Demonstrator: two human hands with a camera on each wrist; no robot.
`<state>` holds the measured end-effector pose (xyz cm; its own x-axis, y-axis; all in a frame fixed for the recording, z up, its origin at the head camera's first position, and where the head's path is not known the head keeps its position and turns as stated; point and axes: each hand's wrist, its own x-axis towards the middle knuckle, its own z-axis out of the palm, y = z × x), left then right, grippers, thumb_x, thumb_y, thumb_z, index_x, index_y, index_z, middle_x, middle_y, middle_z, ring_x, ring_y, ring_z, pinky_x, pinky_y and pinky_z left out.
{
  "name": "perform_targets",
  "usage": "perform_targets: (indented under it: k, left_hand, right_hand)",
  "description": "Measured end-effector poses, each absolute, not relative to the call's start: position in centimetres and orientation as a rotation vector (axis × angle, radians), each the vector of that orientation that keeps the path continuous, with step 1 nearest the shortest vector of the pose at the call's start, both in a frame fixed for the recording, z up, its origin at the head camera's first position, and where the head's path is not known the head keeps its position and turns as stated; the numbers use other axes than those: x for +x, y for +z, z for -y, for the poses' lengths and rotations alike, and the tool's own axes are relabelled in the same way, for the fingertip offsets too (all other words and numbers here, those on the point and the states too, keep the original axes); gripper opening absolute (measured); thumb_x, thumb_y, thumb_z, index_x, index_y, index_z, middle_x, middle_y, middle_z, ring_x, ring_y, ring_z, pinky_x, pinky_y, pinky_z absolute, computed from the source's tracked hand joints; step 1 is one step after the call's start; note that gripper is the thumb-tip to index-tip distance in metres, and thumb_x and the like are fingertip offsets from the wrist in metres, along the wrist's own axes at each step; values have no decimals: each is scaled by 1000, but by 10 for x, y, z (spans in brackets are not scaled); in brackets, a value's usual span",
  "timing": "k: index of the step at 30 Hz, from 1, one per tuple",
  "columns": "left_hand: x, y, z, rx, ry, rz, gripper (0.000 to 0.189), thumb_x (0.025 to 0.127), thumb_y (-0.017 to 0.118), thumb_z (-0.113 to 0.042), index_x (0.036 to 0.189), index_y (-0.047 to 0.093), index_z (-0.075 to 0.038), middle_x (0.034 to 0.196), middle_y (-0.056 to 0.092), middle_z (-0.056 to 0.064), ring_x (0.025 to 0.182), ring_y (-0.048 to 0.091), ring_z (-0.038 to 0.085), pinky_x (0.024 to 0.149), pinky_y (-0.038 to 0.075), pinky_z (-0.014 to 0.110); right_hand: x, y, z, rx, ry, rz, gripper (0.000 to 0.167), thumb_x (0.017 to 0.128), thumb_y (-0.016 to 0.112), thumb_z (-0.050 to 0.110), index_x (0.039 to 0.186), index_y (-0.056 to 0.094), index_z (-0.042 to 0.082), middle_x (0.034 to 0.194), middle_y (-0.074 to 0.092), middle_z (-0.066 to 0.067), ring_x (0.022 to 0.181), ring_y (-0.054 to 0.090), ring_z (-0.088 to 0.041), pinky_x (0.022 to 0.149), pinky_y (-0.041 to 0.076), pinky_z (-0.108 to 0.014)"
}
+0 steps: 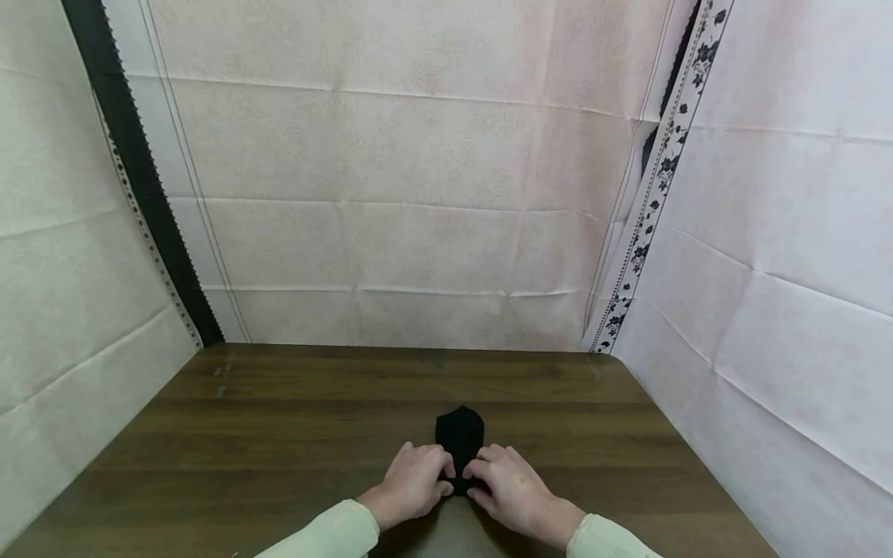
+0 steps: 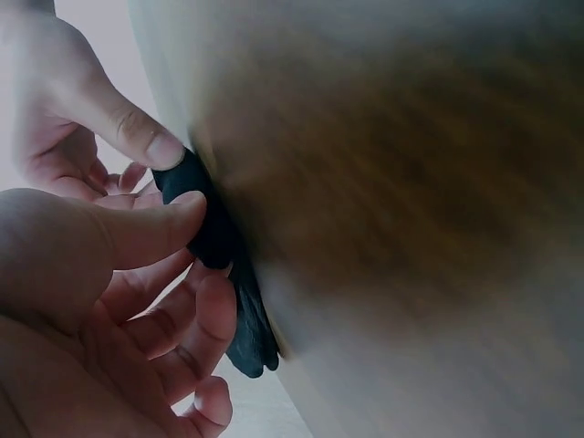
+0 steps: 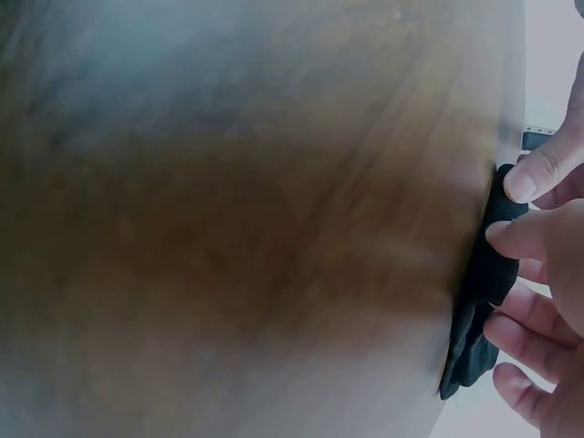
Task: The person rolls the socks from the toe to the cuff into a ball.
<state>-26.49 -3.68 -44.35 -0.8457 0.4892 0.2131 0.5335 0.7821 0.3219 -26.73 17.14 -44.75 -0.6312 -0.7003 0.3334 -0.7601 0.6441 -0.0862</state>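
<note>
A small piece of folded black cloth [image 1: 460, 428], sock-like in its soft rounded end, lies on the wooden table in front of me. Its near end is rolled into a thick edge, which shows as a dark roll [image 2: 208, 219] in the left wrist view. My left hand [image 1: 413, 480] pinches the left part of this roll between thumb and fingers. On the other side my right hand [image 1: 515, 490] grips the right part the same way. Both thumbs sit on the near side, close together. Some of the fingertips are hidden behind the cloth.
The brown wooden table top [image 1: 293, 442] spreads around the hands. Pale cloth hangings [image 1: 418, 248] stand behind it and on both sides. A black strip [image 1: 139, 170] runs down the back left corner, and a flower-patterned border [image 1: 659, 186] down the back right.
</note>
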Motion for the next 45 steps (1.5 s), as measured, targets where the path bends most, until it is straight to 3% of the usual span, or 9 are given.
perform_targets:
  k: [16,29,37,45]
  left_hand:
    - [-265,-441,40,-855,-614,2852,5,87,79,-15,92,78,-16,91,72,-9,80,63,5,69,36,29]
    - [-265,-441,45,-839,-603,2831,8,89,77,-18,96,78,-17,95,73,-8,86,65,8,72,39,32]
    - [-266,-442,46,-855,-665,2840,12,90,77,-17,94,67,-21,75,57,-17,66,50,1,69,35,31]
    - [-265,-441,45,-832,-648,2839,11,89,78,-18,90,69,-23,75,54,-17,70,50,2,70,37,32]
  right_hand:
    - [-269,-450,-172,1184,288,2562,17,86,82,25,98,73,18,92,59,8,85,53,-7,72,44,-25]
    - [-270,-448,-172,1193,215,2617,12,95,71,22,106,75,18,90,58,10,83,51,-6,70,41,-22]
    - [-270,-448,-171,1194,191,2618,13,96,71,21,108,75,17,89,56,11,82,49,-6,68,40,-21]
    - [-272,-449,-170,1174,266,2697,15,97,68,20,111,74,16,91,55,11,82,48,-5,69,41,-23]
